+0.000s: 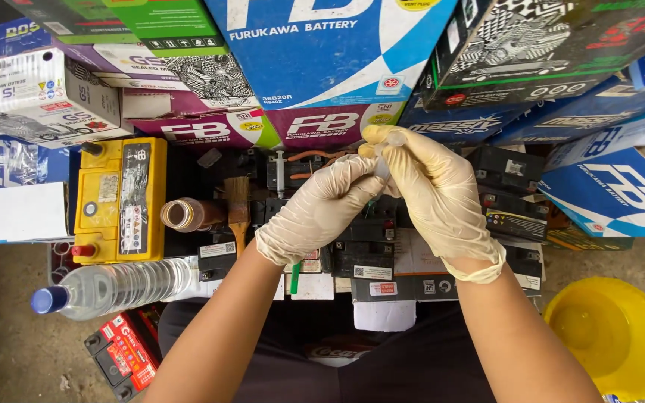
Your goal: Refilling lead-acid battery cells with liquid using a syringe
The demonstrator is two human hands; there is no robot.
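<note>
Boxes (322, 52), stacked, fill the far side. Yellow battery (119, 200) lies left; clear bottle (113, 287) with blue cap nearer. Black batteries (367, 257) sit under the hands. Left hand (322, 209) and right hand (431, 198), both gloved, close their grip on one small clear tube (382, 168), held above the batteries. Judgement: steady the tube upright, keep fingertips dry, avoid squeezing hard.

My one head camera looks steeply down, close over my forearms, facing stacked cardboard battery boxes (322, 67).
</note>
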